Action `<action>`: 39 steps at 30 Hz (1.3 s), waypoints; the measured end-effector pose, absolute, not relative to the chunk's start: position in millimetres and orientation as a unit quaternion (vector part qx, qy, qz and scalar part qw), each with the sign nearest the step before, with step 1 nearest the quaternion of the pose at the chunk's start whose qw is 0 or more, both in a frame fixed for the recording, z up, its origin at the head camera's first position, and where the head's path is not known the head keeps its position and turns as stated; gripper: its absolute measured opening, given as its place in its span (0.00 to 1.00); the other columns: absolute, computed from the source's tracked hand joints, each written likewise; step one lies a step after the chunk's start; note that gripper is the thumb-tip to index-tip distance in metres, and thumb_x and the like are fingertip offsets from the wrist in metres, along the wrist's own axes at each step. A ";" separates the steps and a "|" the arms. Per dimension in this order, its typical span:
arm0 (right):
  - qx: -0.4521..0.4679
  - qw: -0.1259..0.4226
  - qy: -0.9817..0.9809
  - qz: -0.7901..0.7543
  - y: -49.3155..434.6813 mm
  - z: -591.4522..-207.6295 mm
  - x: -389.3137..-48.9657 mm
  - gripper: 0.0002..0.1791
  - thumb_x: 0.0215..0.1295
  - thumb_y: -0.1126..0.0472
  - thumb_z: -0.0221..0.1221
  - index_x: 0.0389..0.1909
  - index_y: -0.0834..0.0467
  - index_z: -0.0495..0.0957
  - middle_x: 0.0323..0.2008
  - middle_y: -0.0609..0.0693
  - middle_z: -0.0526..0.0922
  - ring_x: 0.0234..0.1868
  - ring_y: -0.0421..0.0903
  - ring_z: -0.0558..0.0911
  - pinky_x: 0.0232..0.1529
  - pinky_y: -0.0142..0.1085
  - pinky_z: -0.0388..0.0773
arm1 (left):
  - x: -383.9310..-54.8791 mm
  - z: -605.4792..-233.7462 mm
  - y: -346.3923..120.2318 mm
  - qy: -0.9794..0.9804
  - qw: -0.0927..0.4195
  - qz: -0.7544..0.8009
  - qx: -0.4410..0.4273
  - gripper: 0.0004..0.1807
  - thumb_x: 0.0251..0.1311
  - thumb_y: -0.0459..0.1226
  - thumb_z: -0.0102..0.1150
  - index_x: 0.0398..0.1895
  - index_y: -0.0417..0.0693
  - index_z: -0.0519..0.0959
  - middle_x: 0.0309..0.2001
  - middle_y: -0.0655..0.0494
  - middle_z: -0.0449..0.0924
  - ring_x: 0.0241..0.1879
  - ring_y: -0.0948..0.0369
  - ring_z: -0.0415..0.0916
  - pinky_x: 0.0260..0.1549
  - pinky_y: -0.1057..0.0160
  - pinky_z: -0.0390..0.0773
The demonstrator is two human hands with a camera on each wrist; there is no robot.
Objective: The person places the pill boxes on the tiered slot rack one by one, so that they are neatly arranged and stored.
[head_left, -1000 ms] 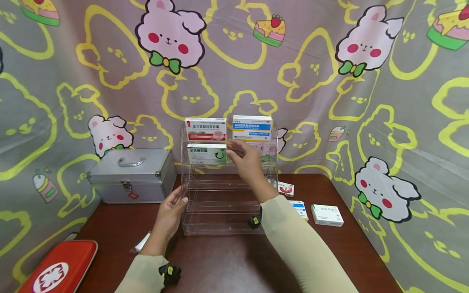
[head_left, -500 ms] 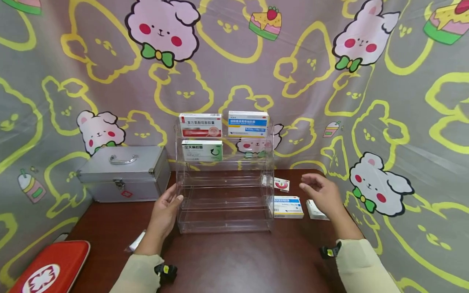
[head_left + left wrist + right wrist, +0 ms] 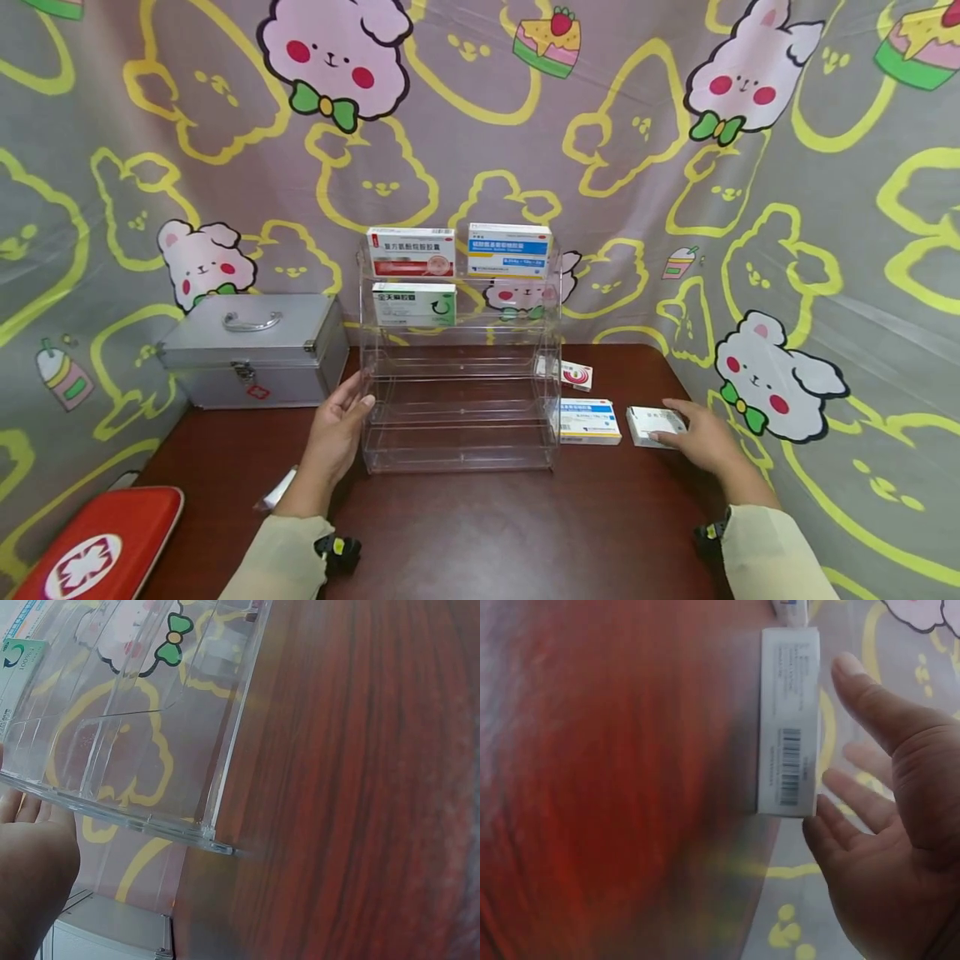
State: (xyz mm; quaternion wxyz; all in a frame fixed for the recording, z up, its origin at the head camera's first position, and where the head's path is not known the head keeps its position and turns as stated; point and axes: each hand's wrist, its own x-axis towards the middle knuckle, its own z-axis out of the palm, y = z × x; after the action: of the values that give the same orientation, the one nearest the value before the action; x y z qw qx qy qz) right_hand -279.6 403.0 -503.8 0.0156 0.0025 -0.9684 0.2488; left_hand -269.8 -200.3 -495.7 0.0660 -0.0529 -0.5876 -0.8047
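Note:
A clear stepped acrylic display rack (image 3: 461,458) stands upright on the table. My left hand (image 3: 336,432) grips its left side edge, thumb in front and fingers behind; the left wrist view shows those fingers behind the clear panel (image 3: 112,750). On the rack's top tier sit a red-and-white medicine box (image 3: 411,252) and a blue-and-white medicine box (image 3: 508,251). Below on the left is a green-and-white medicine box (image 3: 415,306). My right hand (image 3: 701,437) is over a white medicine box (image 3: 647,427) lying on the table, its thumb and fingers spread about the box (image 3: 789,720).
Right of the rack lie another blue-and-white box (image 3: 588,422) and a box with a red ring mark (image 3: 576,376). A silver metal case (image 3: 251,350) stands back left, a red first-aid case (image 3: 142,517) front left. A small white item (image 3: 279,489) lies beside my left forearm.
My right hand has left the green-and-white box on the rack and moved right and down to the white box on the table. My left hand stays at the rack's side.

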 end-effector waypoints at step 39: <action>-0.076 0.136 -0.931 0.330 399.5 -503.8 -267.3 0.22 0.77 0.62 0.66 0.63 0.72 0.79 0.56 0.74 0.85 0.57 0.69 0.87 0.44 0.43 0.89 | -268.9 -496.9 -200.7 -0.601 0.061 -0.795 -0.051 0.36 0.79 0.23 0.51 0.85 0.28 0.53 0.87 0.37 0.53 0.88 0.47 0.45 0.80 0.71 0.63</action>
State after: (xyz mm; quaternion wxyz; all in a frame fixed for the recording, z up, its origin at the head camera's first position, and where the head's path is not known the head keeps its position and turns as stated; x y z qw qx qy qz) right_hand -267.3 399.5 -503.8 0.1363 -0.0755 -0.9311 0.3298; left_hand -268.9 -200.7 -496.9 0.0614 -0.0512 -0.6012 -0.7951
